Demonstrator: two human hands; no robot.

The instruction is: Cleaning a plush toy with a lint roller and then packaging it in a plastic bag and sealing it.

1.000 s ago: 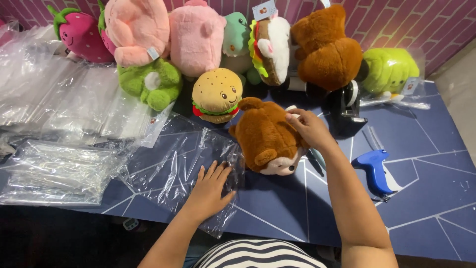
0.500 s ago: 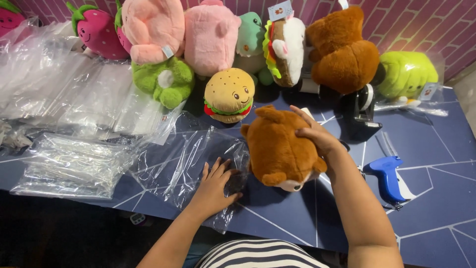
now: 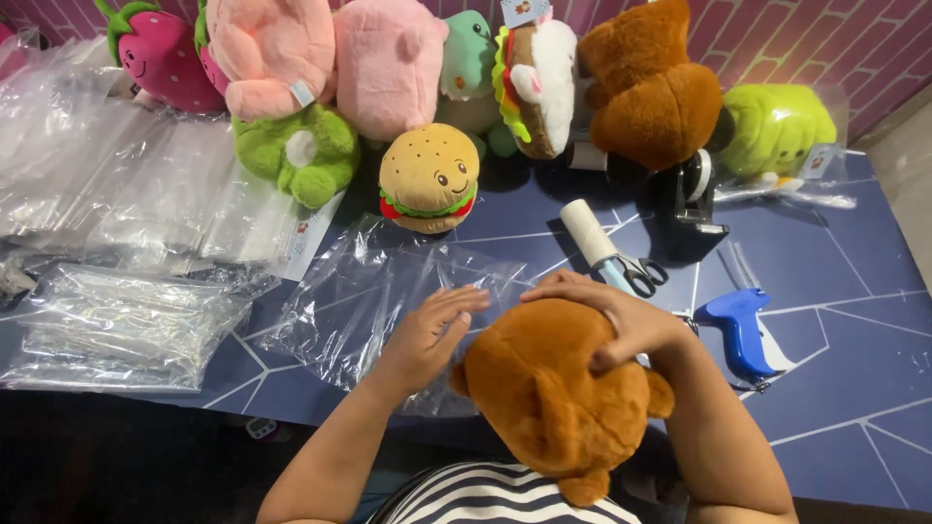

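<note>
Blue table (image 3: 854,388) with pale line pattern, bearing all items listed.

Clear plastic bags, stacked (image 3: 126,194), far left of table; flat, contents not discernible. A second bundle of clear bags (image 3: 116,325) lies nearer the front edge.

Row of plush toys along the brick wall: strawberry (image 3: 160,58), pink plush (image 3: 272,49), second pink plush (image 3: 388,63), green plush (image 3: 301,155), sandwich-shaped plush (image 3: 539,82), brown plush (image 3: 650,87), lime-green plush in a clear bag (image 3: 777,126). Burger plush (image 3: 429,178) stands just in front of the row, face toward the camera.

Brown plush toy (image 3: 553,398), at the near table edge just in front of the person's body. Fur golden brown, rounded body, small ears or limbs projecting at the sides. Long axis runs roughly away from the person; which end is the head cannot be told.

Single clear plastic bag (image 3: 369,291), flat and empty, beside the brown toy's left.

Right hand (image 3: 612,315): fingers curled, pressed onto the top of the brown plush toy, gripping it.

Left hand (image 3: 432,330): fingers extended and together, resting on the single bag, fingertips near the toy.

Black tape dispenser (image 3: 694,199), blue tagging gun (image 3: 738,325), scissors (image 3: 641,272), white roll (image 3: 587,228), all right of centre.
</note>
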